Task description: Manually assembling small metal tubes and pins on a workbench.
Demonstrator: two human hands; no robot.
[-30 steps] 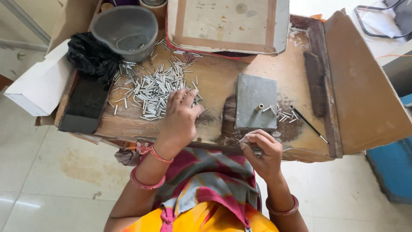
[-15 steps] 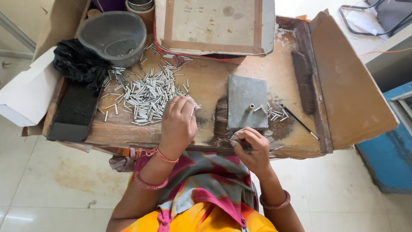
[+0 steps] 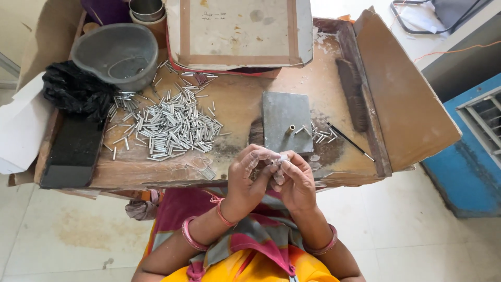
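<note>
Both hands now meet at the near edge of the surface: left hand, withdrawn from the tube pile, and right hand pinch one small tube together between closed fingertips.

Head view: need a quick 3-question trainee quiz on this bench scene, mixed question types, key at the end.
1. True or false: the left hand and right hand meet at the near edge of the wooden tray, fingertips pinching a small pale piece.
2. Multiple choice: the pile of small metal tubes lies (A) inside the grey bowl, (B) on the tray left of the grey slab, (C) on the floor.
3. Fill in: the thin black stick lies to the ____ of the slab.

Key: 1 true; 2 B; 3 right.
</note>
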